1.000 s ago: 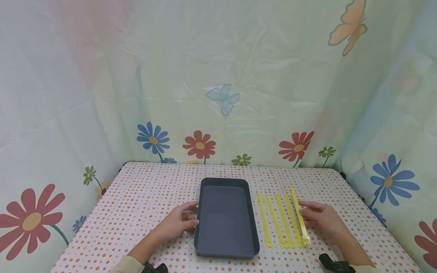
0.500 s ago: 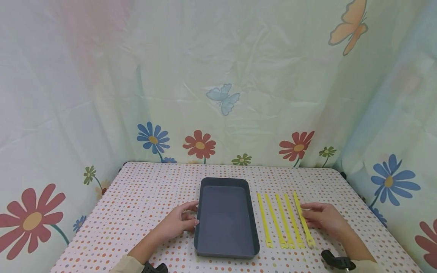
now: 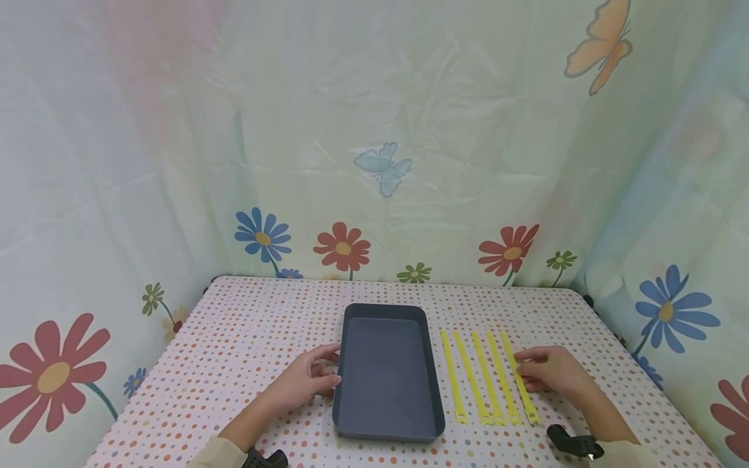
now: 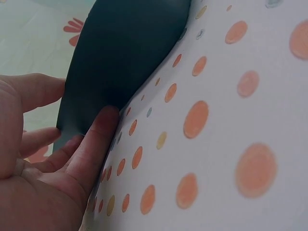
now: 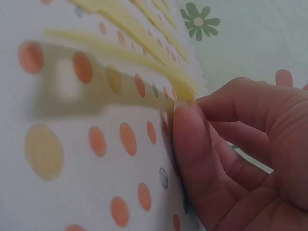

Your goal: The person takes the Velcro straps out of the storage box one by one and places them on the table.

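Note:
A dark grey rectangular baking pan [image 3: 386, 377] stands lengthwise on the dotted table. My left hand [image 3: 303, 379] is at its left side, with thumb and fingertips against the outer wall; the left wrist view shows the fingers [image 4: 98, 144] spread along that wall [image 4: 130, 43]. Right of the pan, several flat yellow cable ties [image 3: 473, 377] lie side by side, their wider slotted heads toward me. My right hand [image 3: 552, 370] pinches the rightmost yellow cable tie [image 3: 521, 383] by its edge between thumb and index finger. In the right wrist view this tie [image 5: 115, 50] casts a shadow beneath it.
A dotted cloth covers the table [image 3: 263, 312]. Behind it hangs a curtain [image 3: 468, 130] printed with flowers and butterflies, which also closes off both sides. Dark camera straps [image 3: 573, 443] sit on both wrists.
The right hand has lowered the rightmost cable tie and moved it slightly right, away from the one beside it, into line with the row. The left hand and the pan have stayed put.

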The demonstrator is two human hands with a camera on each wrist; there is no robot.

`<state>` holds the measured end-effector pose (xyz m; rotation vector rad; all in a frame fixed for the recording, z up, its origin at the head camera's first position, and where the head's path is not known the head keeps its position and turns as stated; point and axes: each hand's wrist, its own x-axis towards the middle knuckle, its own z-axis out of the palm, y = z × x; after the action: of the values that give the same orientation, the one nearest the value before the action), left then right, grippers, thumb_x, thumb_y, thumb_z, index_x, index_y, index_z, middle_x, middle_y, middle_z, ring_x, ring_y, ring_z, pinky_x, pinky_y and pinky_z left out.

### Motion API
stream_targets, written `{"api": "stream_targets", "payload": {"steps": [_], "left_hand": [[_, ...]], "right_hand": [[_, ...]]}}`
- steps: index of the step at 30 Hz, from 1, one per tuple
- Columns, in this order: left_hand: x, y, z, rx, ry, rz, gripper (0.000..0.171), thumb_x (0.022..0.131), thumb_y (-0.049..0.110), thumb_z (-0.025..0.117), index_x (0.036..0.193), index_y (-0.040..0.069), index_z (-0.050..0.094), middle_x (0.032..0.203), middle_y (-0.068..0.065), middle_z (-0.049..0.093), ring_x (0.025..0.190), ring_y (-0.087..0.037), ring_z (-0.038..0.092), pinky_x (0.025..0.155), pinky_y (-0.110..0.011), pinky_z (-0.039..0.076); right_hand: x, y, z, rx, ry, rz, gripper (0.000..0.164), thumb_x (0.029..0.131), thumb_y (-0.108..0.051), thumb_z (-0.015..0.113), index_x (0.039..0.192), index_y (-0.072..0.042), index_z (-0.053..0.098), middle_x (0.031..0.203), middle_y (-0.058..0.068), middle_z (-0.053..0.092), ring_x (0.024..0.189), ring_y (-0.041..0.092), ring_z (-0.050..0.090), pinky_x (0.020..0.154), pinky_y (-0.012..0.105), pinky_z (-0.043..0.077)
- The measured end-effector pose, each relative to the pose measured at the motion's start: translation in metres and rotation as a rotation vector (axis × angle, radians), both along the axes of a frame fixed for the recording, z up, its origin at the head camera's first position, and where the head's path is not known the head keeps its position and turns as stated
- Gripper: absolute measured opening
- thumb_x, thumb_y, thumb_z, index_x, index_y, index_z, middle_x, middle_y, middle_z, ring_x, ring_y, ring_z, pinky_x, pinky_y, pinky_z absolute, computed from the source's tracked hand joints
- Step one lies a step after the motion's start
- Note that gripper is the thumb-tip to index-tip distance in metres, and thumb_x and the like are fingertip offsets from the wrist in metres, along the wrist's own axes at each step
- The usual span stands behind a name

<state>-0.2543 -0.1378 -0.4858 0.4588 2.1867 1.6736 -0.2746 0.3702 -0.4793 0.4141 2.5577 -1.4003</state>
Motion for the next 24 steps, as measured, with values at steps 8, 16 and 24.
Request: {"api": "stream_targets", "payload": {"steps": [8,16,24], "left_hand": [[-0.0008,-0.0005,-0.0008,-0.004,0.012,0.002,0.068,0.098,0.016,0.068,0.158,0.006,0.037,0.145,-0.02,0.052,0.102,-0.019,0.068,0.075,-0.026,0.057],[-0.0013,-0.0001,-0.0011,-0.007,0.017,0.002,0.067,0.099,0.016,0.068,0.158,0.006,0.038,0.144,-0.02,0.052,0.102,-0.019,0.067,0.074,-0.025,0.057],[-0.0015,-0.0005,-0.0025,-0.009,0.022,0.002,0.067,0.099,0.017,0.068,0.157,0.006,0.038,0.143,-0.02,0.053,0.104,-0.019,0.067,0.077,-0.027,0.058]], "right_hand": [[0.0009,-0.0065,0.0059,0.054,-0.018,-0.015,0.046,0.088,-0.004,0.072,0.129,0.013,0.06,0.086,0.01,0.072,0.069,0.017,0.07,0.063,0.032,0.063],[0.0034,-0.0065,0.0042,0.039,-0.004,-0.032,0.045,0.087,-0.003,0.073,0.127,0.013,0.061,0.081,0.009,0.07,0.066,0.018,0.069,0.061,0.032,0.062],[0.0015,-0.004,0.0024,0.065,0.005,-0.022,0.043,0.086,-0.004,0.076,0.124,0.012,0.064,0.08,0.008,0.07,0.065,0.017,0.066,0.058,0.031,0.06]]}}
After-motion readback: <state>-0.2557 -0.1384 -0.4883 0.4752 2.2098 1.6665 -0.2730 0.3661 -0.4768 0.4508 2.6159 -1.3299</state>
